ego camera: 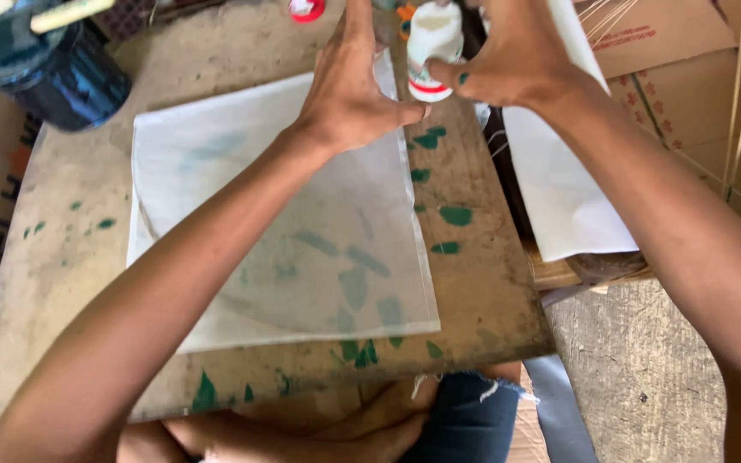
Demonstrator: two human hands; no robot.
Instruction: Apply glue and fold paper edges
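**Both hands up at the far edge of the sheet**

You're reaching your left hand [349, 90] across the thin white sheet [242, 214]; fingers spread, thumb pointing right, palm hovering over the sheet's far right corner; contact with the sheet I cannot tell. Your right hand [508, 56] is spreading open beside a small white bottle with a red band [430, 43]; thumb tip sitting just next to the bottle, not gripping it. The sheet is lying flat on the worn wooden table [490, 283], green paint marks showing through it. A dark blue can [45, 69] is standing at the table's far left; another white sheet [559, 189] is lying off the right edge.
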